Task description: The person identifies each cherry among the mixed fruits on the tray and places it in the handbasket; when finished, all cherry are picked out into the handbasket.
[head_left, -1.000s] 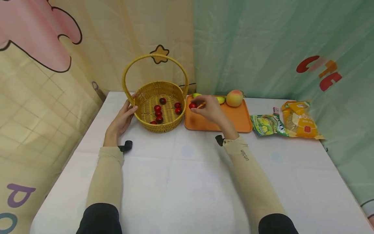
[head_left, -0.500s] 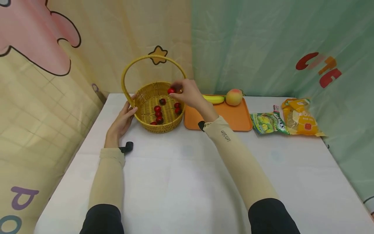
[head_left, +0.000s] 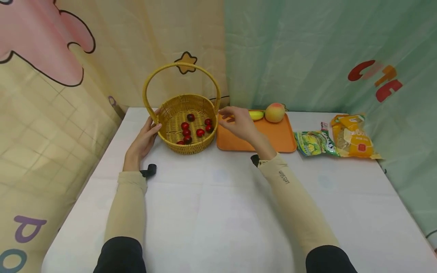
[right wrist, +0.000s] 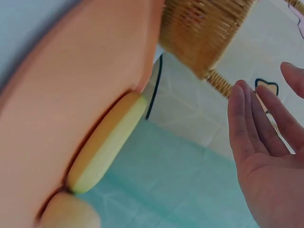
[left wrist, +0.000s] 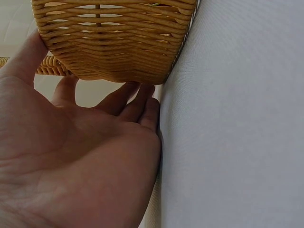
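A yellow woven basket (head_left: 189, 149) with a tall handle stands at the back of the table, left of centre. Several dark red cherries (head_left: 200, 132) lie on its floor. At the basket's left side, my left hand (head_left: 140, 142) rests spread against the wall by the handle's foot. Its thumb and fingers touch the weave in the left wrist view. My right hand (head_left: 241, 123), holding nothing, hovers above the left part of an orange tray (head_left: 254, 142), just right of the basket. On that tray's back edge lie a banana (head_left: 257, 115) and a peach (head_left: 274, 112), the banana partly hidden by the hand.
Right of the tray, a green snack bag (head_left: 315, 144) and an orange-yellow bag (head_left: 355, 137) lie on the white tabletop (head_left: 205, 212). Printed curtains hang close behind the table, and the basket's handle arches high over its opening.
My right hand carried a cherry from the tray over the basket and let it go inside. Afterwards it moved back right over the tray. My left hand stayed at the basket.
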The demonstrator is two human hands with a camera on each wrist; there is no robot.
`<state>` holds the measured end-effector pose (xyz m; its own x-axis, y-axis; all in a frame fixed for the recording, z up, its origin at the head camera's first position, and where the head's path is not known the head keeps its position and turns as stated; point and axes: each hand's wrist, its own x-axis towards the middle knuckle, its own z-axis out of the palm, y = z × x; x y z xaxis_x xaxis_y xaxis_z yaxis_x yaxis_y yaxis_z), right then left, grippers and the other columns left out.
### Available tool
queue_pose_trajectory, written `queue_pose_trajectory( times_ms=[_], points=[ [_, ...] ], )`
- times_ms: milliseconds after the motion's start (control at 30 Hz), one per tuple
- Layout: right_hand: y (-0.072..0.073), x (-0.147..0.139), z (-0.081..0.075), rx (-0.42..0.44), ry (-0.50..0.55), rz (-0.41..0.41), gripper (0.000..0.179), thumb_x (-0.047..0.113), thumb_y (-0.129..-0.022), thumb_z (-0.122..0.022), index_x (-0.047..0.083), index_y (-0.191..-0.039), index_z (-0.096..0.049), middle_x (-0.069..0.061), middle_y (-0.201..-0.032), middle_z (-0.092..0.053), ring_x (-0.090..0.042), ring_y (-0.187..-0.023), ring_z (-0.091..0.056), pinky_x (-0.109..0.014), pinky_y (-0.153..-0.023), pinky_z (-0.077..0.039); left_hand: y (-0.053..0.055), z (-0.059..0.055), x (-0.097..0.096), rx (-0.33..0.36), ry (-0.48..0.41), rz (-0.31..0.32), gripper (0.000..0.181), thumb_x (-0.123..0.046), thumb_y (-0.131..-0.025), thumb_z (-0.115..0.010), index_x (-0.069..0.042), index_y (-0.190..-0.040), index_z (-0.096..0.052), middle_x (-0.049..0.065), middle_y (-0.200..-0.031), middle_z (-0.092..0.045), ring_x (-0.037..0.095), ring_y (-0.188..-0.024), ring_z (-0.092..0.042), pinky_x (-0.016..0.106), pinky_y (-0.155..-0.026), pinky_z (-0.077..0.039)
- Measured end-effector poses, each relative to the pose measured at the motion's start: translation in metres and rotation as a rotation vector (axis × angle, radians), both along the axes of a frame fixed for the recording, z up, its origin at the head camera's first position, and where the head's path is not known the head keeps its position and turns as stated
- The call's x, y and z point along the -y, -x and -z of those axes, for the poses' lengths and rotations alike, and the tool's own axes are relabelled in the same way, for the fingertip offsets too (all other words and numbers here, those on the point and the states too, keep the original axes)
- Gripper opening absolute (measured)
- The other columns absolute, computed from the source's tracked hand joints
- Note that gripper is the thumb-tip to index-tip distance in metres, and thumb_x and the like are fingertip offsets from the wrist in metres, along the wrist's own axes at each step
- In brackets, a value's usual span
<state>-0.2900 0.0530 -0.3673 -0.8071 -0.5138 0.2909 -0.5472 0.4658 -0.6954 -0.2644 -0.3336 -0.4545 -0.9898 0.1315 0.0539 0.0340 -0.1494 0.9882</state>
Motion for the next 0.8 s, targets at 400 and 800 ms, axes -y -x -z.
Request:
queue_pose_trajectory(
  times_ms=[400, 800],
  points=[
    [-0.032, -0.084, 0.031, 0.043, -0.036, 0.099, 0.037, 0.014, -0.101, -0.072, -0.002, -0.134, -0.066, -0.023, -0.135, -0.067, -0.039, -0.121, -0.066, -0.056, -0.103, -0.055, -0.001, -0.001, 0.000, 0.011, 0.008, -0.004, 0.065, -0.008, -0.111, -0.047, -0.032, -0.168, -0.027, 0.002, -0.179, -0.005, 0.022, -0.164, -0.005, 0.038, -0.133, 0.000],
    [-0.034, -0.107, 0.056, 0.031, -0.063, 0.133, 0.037, 0.010, -0.099, -0.074, -0.006, -0.131, -0.068, -0.025, -0.129, -0.070, -0.039, -0.118, -0.068, -0.055, -0.100, -0.057, -0.002, 0.000, 0.000, 0.014, 0.029, -0.008, 0.064, -0.011, -0.112, -0.047, -0.035, -0.168, -0.027, 0.003, -0.179, -0.003, 0.022, -0.164, -0.005, 0.039, -0.133, 0.002]
  ],
)
